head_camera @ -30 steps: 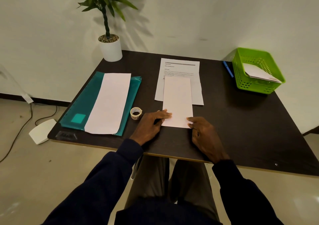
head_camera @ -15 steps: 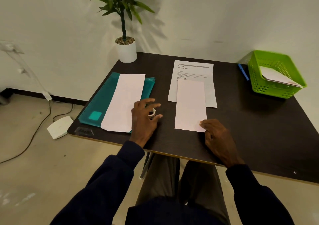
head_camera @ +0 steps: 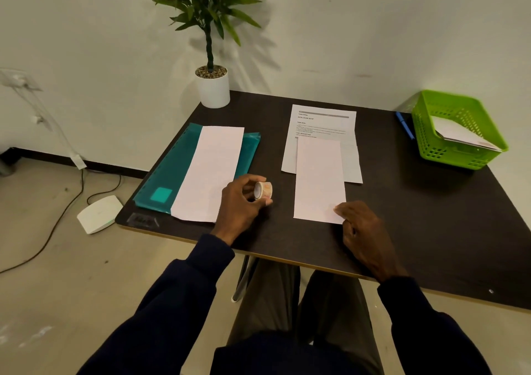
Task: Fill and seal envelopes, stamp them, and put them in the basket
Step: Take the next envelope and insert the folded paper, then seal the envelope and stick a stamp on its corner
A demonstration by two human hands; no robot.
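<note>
White paper envelope (head_camera: 319, 179) lies on the dark counter (head_camera: 431, 216); right hand (head_camera: 365, 231) rests loosely on its near corner, left hand (head_camera: 241, 205) grips a small tape roll (head_camera: 263, 190).

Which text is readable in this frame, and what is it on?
"INITIAL SCENE SETUP": heading on the printed sheet.
"TASK GOAL": same sheet.
"TASK DESCRIPTION": same sheet.
The sheet's top line and body text: too small to read.
Orange print on the tape roll: blurred.
Corner label on the table: unreadable.
</note>
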